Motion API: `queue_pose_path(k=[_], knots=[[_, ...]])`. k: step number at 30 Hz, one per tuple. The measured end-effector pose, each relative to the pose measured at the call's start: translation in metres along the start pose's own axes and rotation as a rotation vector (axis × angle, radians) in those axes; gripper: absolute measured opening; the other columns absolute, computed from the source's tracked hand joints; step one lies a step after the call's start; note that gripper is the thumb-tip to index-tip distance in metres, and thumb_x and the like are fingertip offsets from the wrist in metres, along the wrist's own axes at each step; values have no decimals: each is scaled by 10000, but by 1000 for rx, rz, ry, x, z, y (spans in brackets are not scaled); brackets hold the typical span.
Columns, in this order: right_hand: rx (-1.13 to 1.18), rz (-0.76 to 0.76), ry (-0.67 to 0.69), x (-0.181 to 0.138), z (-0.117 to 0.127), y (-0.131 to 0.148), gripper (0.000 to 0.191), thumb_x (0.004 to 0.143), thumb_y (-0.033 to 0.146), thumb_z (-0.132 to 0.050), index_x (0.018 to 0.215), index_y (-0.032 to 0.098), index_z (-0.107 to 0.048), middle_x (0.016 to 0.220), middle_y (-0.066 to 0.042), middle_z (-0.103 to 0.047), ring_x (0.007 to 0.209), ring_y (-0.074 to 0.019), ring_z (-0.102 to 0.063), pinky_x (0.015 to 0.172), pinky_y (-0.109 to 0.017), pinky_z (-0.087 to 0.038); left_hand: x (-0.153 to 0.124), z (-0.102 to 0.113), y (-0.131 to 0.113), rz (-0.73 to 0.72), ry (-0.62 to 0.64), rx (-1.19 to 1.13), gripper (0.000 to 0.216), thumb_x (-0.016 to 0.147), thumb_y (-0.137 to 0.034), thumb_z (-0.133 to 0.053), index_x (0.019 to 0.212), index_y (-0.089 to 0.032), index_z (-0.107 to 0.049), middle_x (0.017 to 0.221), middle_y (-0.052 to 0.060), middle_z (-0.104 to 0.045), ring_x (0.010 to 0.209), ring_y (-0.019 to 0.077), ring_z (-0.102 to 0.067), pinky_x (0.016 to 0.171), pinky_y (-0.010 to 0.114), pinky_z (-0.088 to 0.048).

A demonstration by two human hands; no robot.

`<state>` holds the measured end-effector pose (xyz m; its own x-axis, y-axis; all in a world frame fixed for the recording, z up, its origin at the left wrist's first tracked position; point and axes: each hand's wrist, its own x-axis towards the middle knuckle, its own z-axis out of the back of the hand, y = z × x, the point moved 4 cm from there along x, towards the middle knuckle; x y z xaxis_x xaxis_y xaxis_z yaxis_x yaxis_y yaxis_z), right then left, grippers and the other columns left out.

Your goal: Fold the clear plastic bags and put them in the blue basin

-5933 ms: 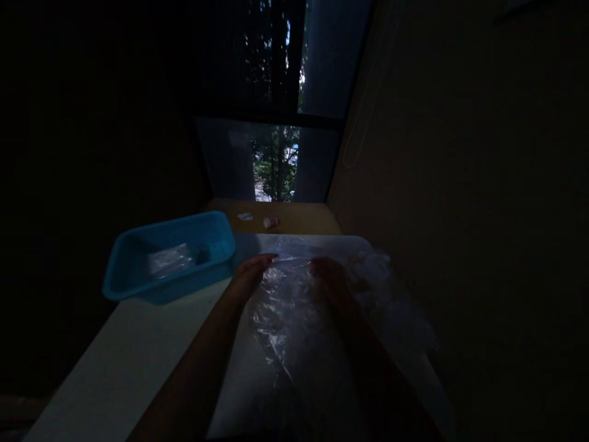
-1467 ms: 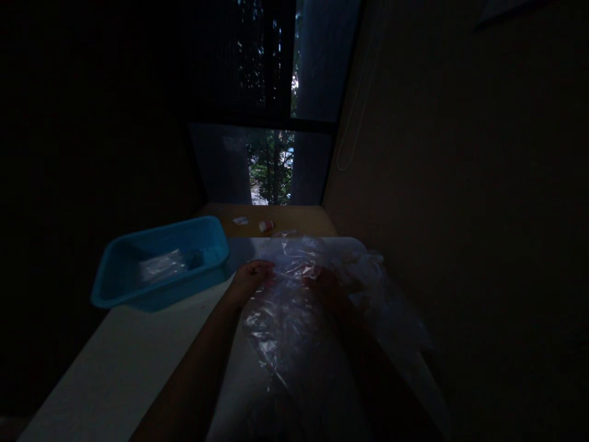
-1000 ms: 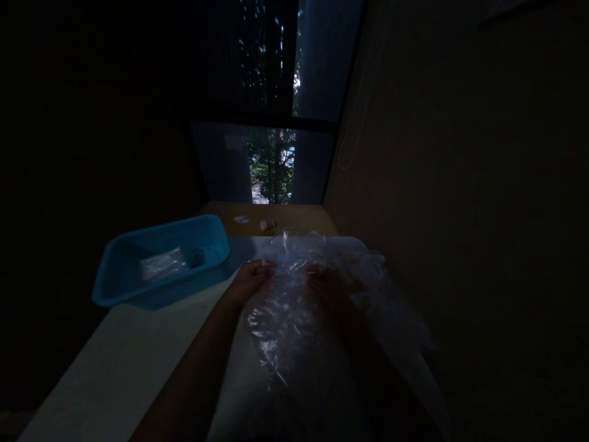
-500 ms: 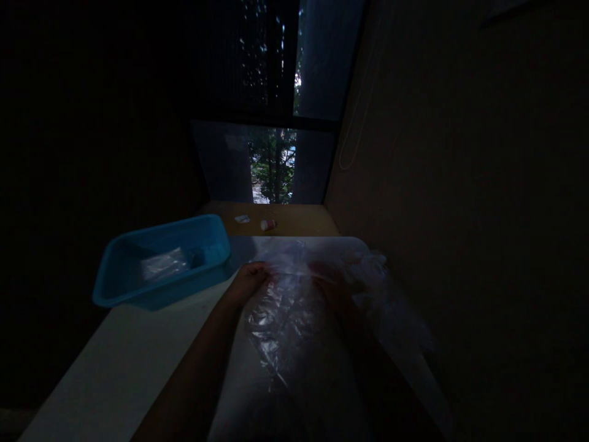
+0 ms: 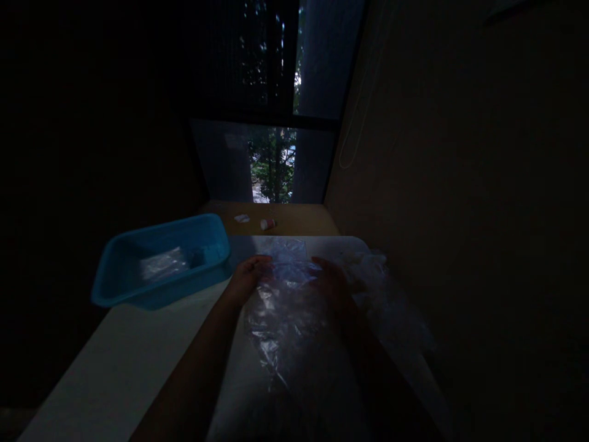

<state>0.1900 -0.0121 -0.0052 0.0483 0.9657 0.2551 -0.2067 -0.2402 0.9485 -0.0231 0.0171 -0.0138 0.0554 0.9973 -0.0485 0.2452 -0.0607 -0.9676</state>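
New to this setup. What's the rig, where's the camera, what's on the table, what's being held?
There's no robot here: a person works with two bare hands. Every picture comes from one camera worn on the head, looking forward and down.

The left hand and right hand hold crumpled clear plastic film between them, over a white table. It's too dark to tell whether it's a sheet or a bag.

To the left is a blue plastic basin with a shiny clear packet inside; more clear plastic is heaped to the right. Beyond the table are a yellowish ledge and a window.
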Motion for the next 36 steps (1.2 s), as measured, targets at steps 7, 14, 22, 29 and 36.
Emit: queue_pose_path(k=[7,14,22,29,36], knots=[[137,-106,-25,4,-4,-9,320,633,329,-580,913,185,-635,730,-20,-625,666,-140,-557,599,-265,-449,0,0,2,28,-12,30,428,577,-378,-636,938,-161,-563,550,-3,-611,451,142,-556,408,221,-376],[218,-193,-14,4,-8,-10,362,560,273,-648,904,166,-616,674,-7,-622,591,-113,-544,554,-239,-432,0,-3,3,131,60,-175,404,591,-530,-580,648,-131,-607,483,36,-602,438,158,-557,456,270,-433],[244,-164,-64,4,-4,-11,349,608,327,-616,925,183,-615,781,-26,-620,654,-121,-548,592,-250,-435,0,2,14,100,97,-3,271,569,-386,-680,597,-134,-585,475,-2,-590,394,101,-503,422,212,-374],[170,-150,20,4,-7,-13,391,548,278,-679,925,190,-627,693,9,-569,621,-109,-504,552,-226,-406,1,3,9,49,21,5,320,586,-443,-651,595,-135,-564,466,-16,-567,393,89,-475,417,205,-347],[275,-160,-27,7,-7,-18,360,548,245,-678,902,198,-626,640,30,-545,580,-89,-485,538,-214,-391,1,0,10,60,71,-61,291,599,-417,-655,618,-136,-581,514,-4,-590,446,104,-508,465,222,-377]])
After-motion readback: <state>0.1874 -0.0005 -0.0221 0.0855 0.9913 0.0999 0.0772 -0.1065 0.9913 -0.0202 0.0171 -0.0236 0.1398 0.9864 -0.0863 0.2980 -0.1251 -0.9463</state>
